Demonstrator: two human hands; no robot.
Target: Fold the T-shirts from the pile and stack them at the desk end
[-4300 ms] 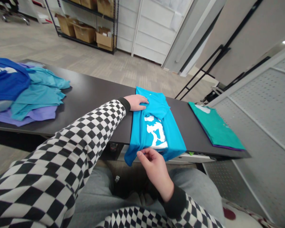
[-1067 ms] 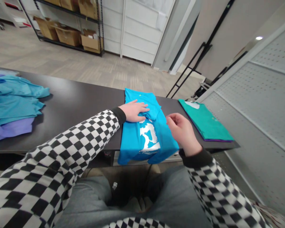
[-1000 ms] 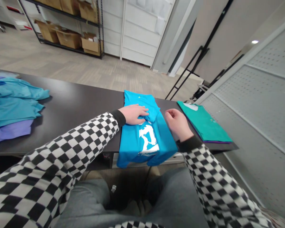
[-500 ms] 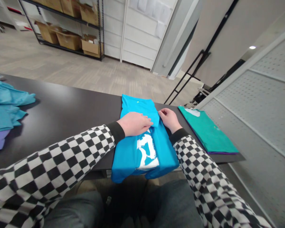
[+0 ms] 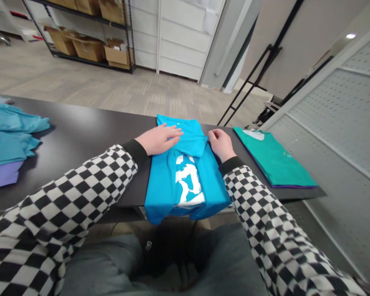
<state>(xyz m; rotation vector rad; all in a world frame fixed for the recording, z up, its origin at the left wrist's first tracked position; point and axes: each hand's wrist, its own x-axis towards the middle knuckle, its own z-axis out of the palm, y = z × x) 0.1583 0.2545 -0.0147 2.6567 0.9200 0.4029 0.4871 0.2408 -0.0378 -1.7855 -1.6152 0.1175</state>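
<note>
A blue T-shirt [image 5: 214, 172] lies on the dark desk [image 5: 95, 135] straight in front of the person, reaching from the far edge to the near one, where its lower end hangs over. The folding looks partway done: the sides appear turned in over the middle, leaving a strip of white print [image 5: 189, 187] showing between them, and a sleeve-like flap [image 5: 193, 142] lies across the upper part. The length is not yet doubled, and the overhanging end is loose. The shirt's long axis runs away from the person, across the desk; the end with the flap points to the far side and the wider, hanging end points to the person's lap. The left hand [image 5: 160, 139] rests palm down on the upper part, fingers straight and slightly spread. The right hand [image 5: 220, 144] is curled at the right edge beside the flap's corner; whether it pinches cloth cannot be told. On the right lies a flat green garment [image 5: 274, 158] over something purple; on the left, a loose heap of teal garments [image 5: 9, 135].
</note>
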